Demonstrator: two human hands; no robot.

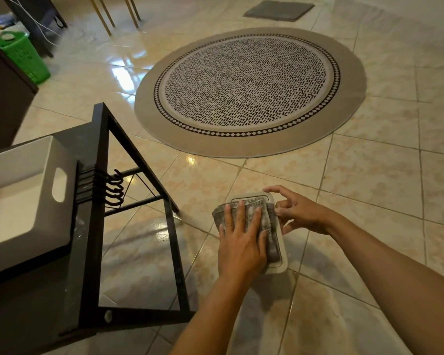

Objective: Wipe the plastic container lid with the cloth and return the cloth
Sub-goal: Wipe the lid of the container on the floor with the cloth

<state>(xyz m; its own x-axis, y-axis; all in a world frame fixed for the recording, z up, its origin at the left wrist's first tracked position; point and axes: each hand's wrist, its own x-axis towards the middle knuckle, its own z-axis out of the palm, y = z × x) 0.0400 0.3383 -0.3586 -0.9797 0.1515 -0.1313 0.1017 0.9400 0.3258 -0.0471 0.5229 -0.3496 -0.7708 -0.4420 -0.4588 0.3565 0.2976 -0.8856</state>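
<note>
- Lid (pixel 277 262) held in the air above the tiled floor (pixel 369 175), just right of the black desk (pixel 92 149)
- Left hand (pixel 241 242) flat and open, fingers spread, pressing the grey cloth (pixel 267 221) onto the lid's top
- Right hand (pixel 299 212) pinching the lid's right edge with thumb and lower fingers, index finger lifted clear; closed on the lid
- Cloth covering most of the lid, only the far rim and the near right corner showing
- Wiping judged to be under way; cloth not yet returned
- Risk: one-sided pinch on the rim, so hard downward pressure from the left palm could tilt or twist the lid out of the right hand and drop it to the tiles
- Risk: cloth only pressed, not gripped, so a quick stroke could slide it off the left edge
- Risk: corners and rim under the pinching fingers likely missed unless the grip shifts
- Return spot for the cloth not clear; white bin (pixel 23 201) on the desk a possible place
</note>
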